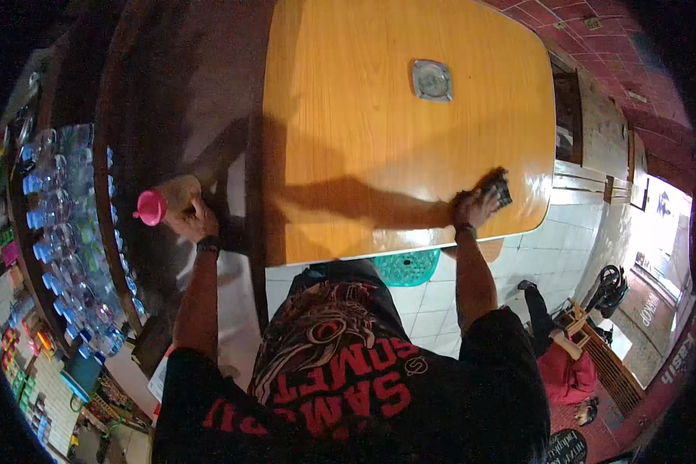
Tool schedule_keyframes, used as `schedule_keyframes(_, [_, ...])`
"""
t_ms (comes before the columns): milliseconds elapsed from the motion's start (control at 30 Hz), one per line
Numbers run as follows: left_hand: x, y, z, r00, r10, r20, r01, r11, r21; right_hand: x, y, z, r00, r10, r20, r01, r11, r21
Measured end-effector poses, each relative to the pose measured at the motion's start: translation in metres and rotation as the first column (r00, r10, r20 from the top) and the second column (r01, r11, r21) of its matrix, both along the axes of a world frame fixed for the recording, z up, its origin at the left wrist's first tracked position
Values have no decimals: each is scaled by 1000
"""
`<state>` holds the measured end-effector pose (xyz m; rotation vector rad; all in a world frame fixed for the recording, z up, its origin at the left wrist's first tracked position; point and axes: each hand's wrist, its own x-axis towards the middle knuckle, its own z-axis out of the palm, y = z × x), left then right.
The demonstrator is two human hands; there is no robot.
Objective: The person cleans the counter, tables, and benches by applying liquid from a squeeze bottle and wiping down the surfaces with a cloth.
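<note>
Left of the glossy orange wood-grain table [348,100], the left hand [192,220] is clamped around a pale bottle with a pink cap [179,192], while the right hand [474,209] grips a dark checked cloth [499,190] on its near right part, nearer than the square glass ashtray [432,80].

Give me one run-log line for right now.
left hand: holding tan, pink-capped container | right hand: on dark checked cloth, atop orange wood-grain table | square glass ashtray: on table, apart from cloth

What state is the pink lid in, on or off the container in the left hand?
On: the pink lid covers the end of the container gripped by the left hand. I cannot tell whether its tip is open.
</note>
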<state>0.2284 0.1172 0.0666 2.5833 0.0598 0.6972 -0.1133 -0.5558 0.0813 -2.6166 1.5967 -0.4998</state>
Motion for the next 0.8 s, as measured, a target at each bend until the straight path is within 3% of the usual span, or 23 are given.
schedule_keyframes(33, [-3,-26,39,1000,8,-1,-8,991,-135,3,10,-48,999,38,-20,-40,993,-109])
schedule_keyframes(67, [-10,-55,83,1000,5,6,-4,971,-239,30,49,-25,990,136,-43,-140,985,-101])
schedule_keyframes(133, [-9,-85,125,1000,-2,16,7,940,-341,88,171,49,877,479,42,-481,875,46])
schedule_keyframes(167, [-5,-77,110,999,1,51,16,945,-327,109,231,69,775,620,121,-631,765,126])
schedule_keyframes(200, [0,-70,96,996,3,86,24,950,-312,123,281,32,629,776,38,-776,630,-11])
schedule_keyframes(267, [6,-51,82,989,7,151,37,957,-288,135,366,56,497,817,293,-834,355,423])
schedule_keyframes(300, [11,-43,84,1000,-9,25,14,977,-212,133,391,79,370,876,309,-929,339,150])
schedule_keyframes(367, [3,-29,79,991,-24,-132,8,993,-120,105,361,70,392,867,307,-919,354,174])
schedule_keyframes(467, [12,-29,65,997,-68,-24,58,955,-292,69,262,50,397,863,312,-917,360,170])
schedule_keyframes(500, [15,-30,62,997,-72,-2,67,943,-327,46,227,44,559,798,225,-829,546,125])
schedule_keyframes(533, [13,-28,59,999,-53,-9,49,971,-233,20,184,46,698,692,182,-715,660,230])
schedule_keyframes(567, [13,-26,57,999,-34,-13,32,990,-138,-6,141,32,798,601,44,-601,788,134])
schedule_keyframes(600, [13,-25,57,1000,-15,-13,15,999,-43,-24,101,18,878,427,218,-447,893,53])
schedule_keyframes(667, [16,-23,60,1000,20,-1,-20,989,146,-51,25,-1,962,260,-86,-266,962,-62])
schedule_keyframes(700, [13,-31,69,1000,20,-6,-19,989,146,-36,21,-3,961,260,-91,-266,962,-61])
schedule_keyframes(767, [5,-62,98,997,71,-16,-73,981,-177,4,29,13,997,72,-35,-76,989,-126])
schedule_keyframes(800, [7,-66,106,998,66,-22,-69,981,-179,34,65,24,987,-23,-159,32,998,58])
